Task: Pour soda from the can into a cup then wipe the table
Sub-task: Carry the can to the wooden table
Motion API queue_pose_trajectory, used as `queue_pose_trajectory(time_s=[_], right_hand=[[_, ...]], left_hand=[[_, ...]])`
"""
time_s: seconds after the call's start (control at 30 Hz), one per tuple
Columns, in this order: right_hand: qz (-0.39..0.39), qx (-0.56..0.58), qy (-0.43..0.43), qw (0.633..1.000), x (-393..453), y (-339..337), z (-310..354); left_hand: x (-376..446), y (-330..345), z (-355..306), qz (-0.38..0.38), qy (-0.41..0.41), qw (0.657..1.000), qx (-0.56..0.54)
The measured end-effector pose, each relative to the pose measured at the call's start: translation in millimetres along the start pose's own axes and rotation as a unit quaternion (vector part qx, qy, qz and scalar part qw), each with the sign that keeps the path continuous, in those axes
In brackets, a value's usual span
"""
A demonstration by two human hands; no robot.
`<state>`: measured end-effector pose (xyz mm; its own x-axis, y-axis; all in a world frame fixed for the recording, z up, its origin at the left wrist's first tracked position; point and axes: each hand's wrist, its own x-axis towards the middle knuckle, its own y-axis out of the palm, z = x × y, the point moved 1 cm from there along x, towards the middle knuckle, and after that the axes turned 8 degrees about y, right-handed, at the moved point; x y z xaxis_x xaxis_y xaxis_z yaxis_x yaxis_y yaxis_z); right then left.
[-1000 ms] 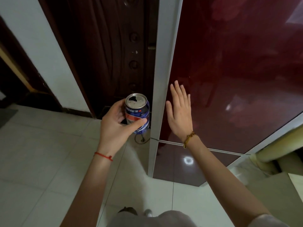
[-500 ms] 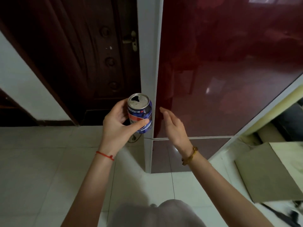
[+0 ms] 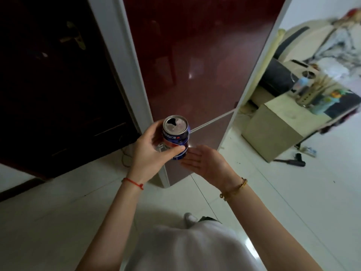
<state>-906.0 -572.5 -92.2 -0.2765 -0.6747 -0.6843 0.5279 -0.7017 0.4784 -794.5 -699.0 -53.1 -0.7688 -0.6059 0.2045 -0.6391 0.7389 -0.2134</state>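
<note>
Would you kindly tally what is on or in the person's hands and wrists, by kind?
Soda can, held upright in the left hand: 1
Red string bracelet on the left wrist: 1
Gold bracelet on the right wrist: 1
The right hand holds nothing: 0
Total: 3

Only the can (image 3: 176, 136) carried any writing. A thin band of small white Chinese characters ran round its dark blue upper wall, just under the silver rim; the last two looked like 出门, and the rest were too small and smeared to read. At about 3 o'clock on that band sat a small red mark. Below it, red and white shapes (likely a brand roundel) were half covered by the left hand (image 3: 149, 153), so no brand name could be read.
</note>
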Motion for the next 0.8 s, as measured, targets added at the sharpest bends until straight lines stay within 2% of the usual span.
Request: queue_pose_trajectory(time_s=[0.17, 0.33, 0.6, 0.8], right_hand=[[-0.058, 0.084, -0.015, 0.995, -30.0, -25.3, -38.0], [-0.121, 0.189, -0.037, 0.974, -65.2, -45.8, -75.9], [-0.195, 0.319, -0.100, 0.922, -123.1, -81.9, -140.4], [-0.241, 0.389, -0.160, 0.875, -177.0, -103.9, -193.0]], left_hand=[[-14.4, 19.8, 12.6, 0.129, 0.007, 0.991, -0.013], [-27.0, 43.5, 13.9, 0.260, 0.008, 0.965, -0.035], [-57.8, 99.7, 1.5, 0.445, 0.021, 0.894, -0.044], [-104.1, 153.4, -21.6, 0.539, 0.060, 0.838, -0.054]])
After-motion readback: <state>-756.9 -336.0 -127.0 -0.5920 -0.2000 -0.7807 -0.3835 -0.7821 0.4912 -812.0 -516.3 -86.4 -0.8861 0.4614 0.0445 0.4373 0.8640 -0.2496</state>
